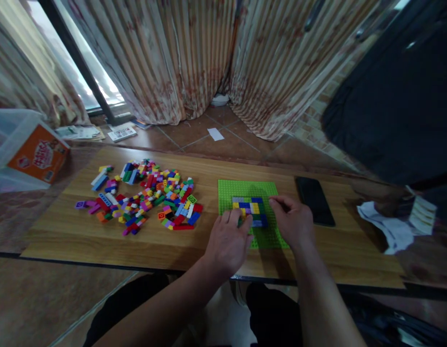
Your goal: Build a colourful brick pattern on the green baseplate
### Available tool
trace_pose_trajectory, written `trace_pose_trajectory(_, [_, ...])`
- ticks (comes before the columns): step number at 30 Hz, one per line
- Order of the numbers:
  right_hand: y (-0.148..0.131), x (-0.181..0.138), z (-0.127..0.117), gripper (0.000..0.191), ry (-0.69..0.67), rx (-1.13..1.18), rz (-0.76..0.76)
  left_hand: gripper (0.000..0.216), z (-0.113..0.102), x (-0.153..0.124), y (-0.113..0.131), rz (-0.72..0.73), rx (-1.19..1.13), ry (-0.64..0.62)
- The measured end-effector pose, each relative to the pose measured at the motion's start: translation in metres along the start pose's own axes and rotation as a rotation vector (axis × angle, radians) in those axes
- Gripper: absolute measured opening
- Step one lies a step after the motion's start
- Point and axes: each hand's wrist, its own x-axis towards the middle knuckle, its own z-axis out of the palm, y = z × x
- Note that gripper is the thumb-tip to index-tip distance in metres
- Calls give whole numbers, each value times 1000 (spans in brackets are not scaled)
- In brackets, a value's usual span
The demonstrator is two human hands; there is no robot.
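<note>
Green plastic makes up the studded board (229,189), which lies flat on the wooden table (137,253) right in front of the person's knees — a spot that probably suits both arms equally. On its middle sits a low patch of joined bricks (247,206), blue, yellow, white and grey, with studs showing around it, so there is room for fingers to come in from the sides.

The left hand (229,241) reaches over the near left part of that patch, fingers curled and thumb bent inward, perhaps to steady it; whether they grip a brick or only rest there I cannot tell. The right hand (295,219) is at the board's right side, thumb and forefinger tips drawn close together; whether something small sits between them is too fine to make out.

Loose bricks (147,197) spread over the left of the table, well apart from the board — likely to keep strays off it while staying within reach. Beyond the right hand lies a dark phone (315,200), seemingly set aside from the work.
</note>
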Motion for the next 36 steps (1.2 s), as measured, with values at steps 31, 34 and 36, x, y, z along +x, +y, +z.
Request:
trace_pose_trajectory(31, [-1, 13, 21, 24, -166, -235, 148, 36, 7, 2, -6, -17, -11, 62])
trace_pose_trajectory(34, [-1, 15, 22, 23, -180, -230, 168, 38, 9, 4, -9, -29, -25, 77])
trace_pose_trajectory(36, [-1, 17, 22, 22, -187, -230, 169, 39, 9, 6, -10, -45, -20, 83])
